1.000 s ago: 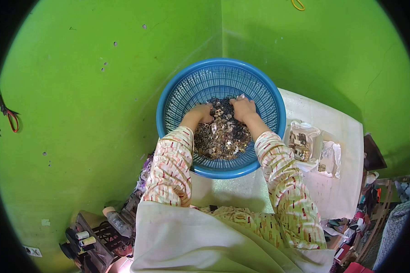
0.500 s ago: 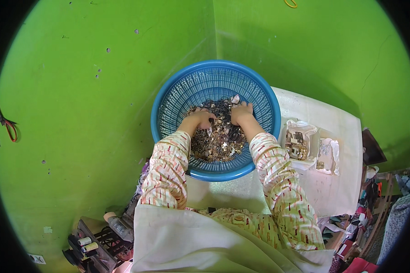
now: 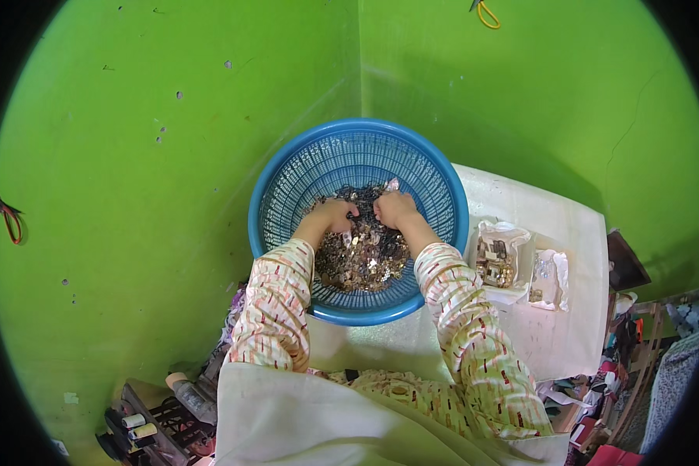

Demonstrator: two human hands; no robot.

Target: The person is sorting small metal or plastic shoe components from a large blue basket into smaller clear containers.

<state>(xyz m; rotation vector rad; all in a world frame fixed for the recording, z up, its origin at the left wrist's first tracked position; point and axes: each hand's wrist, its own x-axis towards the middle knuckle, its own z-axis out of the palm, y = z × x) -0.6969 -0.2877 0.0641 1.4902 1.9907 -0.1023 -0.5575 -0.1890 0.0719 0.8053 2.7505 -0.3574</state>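
Observation:
A round blue plastic basket (image 3: 358, 318) with slotted walls holds a heap of small dark, brown and shiny gold-coloured pieces (image 3: 361, 268), too small to name singly. Both my hands are inside it, at the heap's far part. My left hand (image 3: 336, 216) is curled down onto the pieces, its fingertips partly hidden. Close to its right, my right hand (image 3: 394, 210) is closed, knuckles up; whatever its fingers hold is hidden. A pale pinkish scrap (image 3: 392, 185) sticks up just beyond the right hand.
Right of the basket, a white lined box (image 3: 495, 260) with metallic pieces and a smaller white tray (image 3: 549, 279) stand on a white-covered surface (image 3: 575, 233). Green walls meet behind the basket. Spools (image 3: 138, 426) and a bottle (image 3: 192, 398) lie at lower left; clutter fills the lower right.
My right hand has moved inward, nearer the left one, and its fingers have closed. The whole view has shifted slightly, with the basket now lower and further left in it.

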